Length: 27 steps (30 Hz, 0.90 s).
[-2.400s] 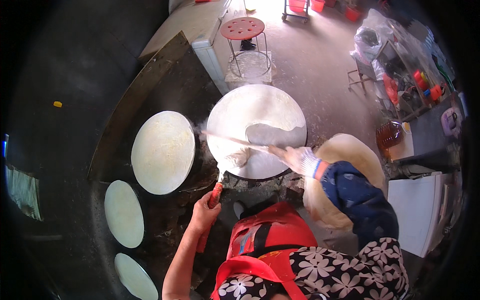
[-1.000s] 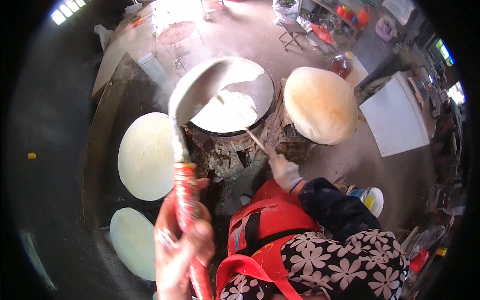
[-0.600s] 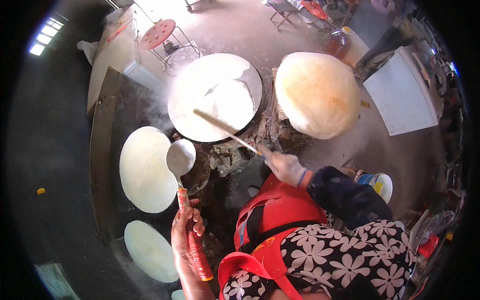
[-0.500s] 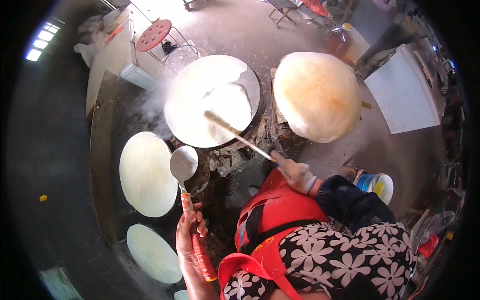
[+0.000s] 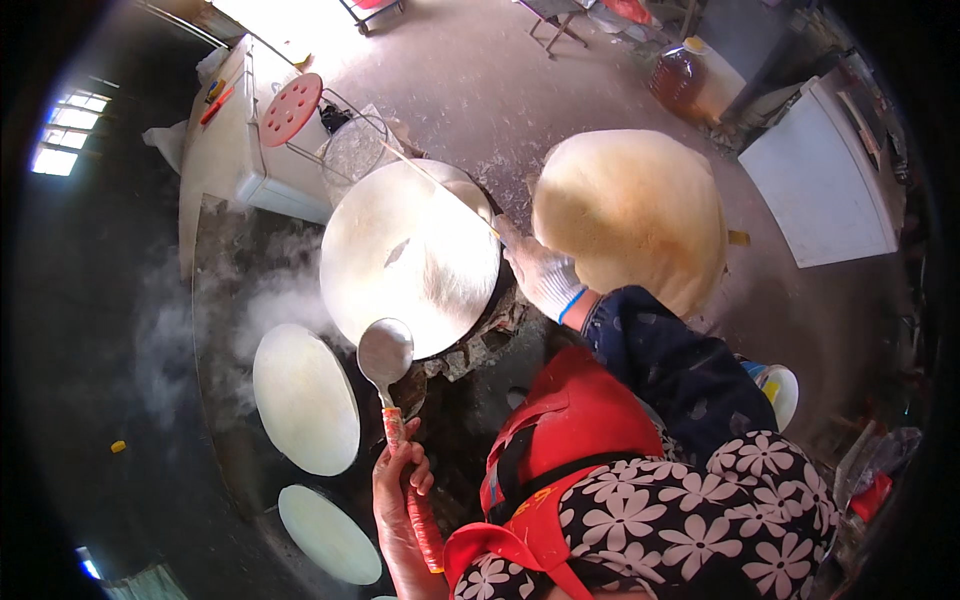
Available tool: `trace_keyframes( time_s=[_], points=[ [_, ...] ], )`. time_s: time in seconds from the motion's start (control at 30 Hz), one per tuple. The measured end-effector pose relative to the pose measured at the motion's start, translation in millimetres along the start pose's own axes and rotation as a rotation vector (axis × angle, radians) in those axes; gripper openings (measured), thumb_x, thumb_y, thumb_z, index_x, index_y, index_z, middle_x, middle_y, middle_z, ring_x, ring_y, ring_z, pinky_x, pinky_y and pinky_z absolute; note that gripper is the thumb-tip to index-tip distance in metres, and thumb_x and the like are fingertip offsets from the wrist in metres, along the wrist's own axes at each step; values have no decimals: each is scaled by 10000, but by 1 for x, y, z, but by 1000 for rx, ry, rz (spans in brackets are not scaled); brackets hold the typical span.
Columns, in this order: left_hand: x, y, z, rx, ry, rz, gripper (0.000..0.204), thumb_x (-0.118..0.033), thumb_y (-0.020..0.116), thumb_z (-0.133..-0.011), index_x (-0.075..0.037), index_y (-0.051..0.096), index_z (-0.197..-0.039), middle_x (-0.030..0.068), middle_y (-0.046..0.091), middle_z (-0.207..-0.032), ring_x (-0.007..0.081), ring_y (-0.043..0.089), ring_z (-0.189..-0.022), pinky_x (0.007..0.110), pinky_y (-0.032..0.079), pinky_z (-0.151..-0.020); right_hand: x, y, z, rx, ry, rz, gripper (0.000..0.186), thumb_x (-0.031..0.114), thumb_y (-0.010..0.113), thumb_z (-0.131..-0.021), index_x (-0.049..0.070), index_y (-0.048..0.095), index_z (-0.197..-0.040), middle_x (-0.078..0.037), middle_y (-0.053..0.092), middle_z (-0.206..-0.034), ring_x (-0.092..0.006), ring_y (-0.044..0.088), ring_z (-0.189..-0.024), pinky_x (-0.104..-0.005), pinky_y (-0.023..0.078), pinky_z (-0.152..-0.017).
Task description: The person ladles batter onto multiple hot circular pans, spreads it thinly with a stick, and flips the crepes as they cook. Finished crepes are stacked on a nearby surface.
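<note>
My left hand (image 5: 402, 465) grips the red-wrapped handle of a metal ladle (image 5: 385, 352), whose bowl hangs by the near left edge of a round griddle. My right hand (image 5: 537, 270), in a white knit glove, is closed on a thin wooden stick (image 5: 445, 193) reaching over the far part of that griddle (image 5: 472, 182). A pale layer of batter (image 5: 365, 260) covers most of the surface, with a small dark patch near the middle. Right of it lies a large puffy, browned round flatbread (image 5: 640, 220).
Pale rounds (image 5: 305, 398) sit at the left in rising steam, another (image 5: 325, 535) lower. A red stool (image 5: 290, 108) and white chest (image 5: 250, 180) stand beyond. At the right are an oil jug (image 5: 680, 78), white box (image 5: 820, 180) and bucket (image 5: 780, 390).
My right hand has moved up and forward, swinging the stick toward the griddle's far edge. The batter looks more spread. The ladle has shifted away from over the griddle to its near edge.
</note>
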<state>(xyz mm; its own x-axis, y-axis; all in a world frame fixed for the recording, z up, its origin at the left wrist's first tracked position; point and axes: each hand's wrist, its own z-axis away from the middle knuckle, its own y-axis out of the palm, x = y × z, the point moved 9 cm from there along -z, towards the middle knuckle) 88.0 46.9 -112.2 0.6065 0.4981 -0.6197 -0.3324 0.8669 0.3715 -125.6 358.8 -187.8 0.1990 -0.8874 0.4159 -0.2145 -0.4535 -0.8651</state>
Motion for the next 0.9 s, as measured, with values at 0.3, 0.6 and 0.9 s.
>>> trace_keyframes(
  time_s=[0.3, 0.6, 0.9],
  points=[
    [16, 10, -20, 92, -103, 96, 499, -123, 612, -1050, 1, 469, -1511, 47, 554, -886, 60, 443, -575, 205, 367, -467, 21, 42, 65, 101, 280, -193, 776, 72, 580, -1000, 106, 208, -1680, -274, 693, -938, -441, 714, -776, -562, 578, -679],
    [25, -12, -29, 231, -198, 106, 519, -133, 637, -1036, 0, 454, -1504, 44, 559, -866, 74, 451, -573, 217, 382, -473, 52, 54, 22, 144, 244, -73, 603, 209, 552, -1058, 123, 358, -1622, -228, 733, -942, -440, 724, -722, -593, 550, -636],
    [34, -45, -41, 313, -252, 110, 486, -190, 647, -1026, -42, 504, -1466, 23, 528, -874, 74, 455, -569, 218, 367, -472, 84, 53, 50, 306, 185, 28, 598, 234, 513, -1057, 161, 355, -1629, -240, 711, -962, -456, 724, -852, -585, 575, -714]
  ],
)
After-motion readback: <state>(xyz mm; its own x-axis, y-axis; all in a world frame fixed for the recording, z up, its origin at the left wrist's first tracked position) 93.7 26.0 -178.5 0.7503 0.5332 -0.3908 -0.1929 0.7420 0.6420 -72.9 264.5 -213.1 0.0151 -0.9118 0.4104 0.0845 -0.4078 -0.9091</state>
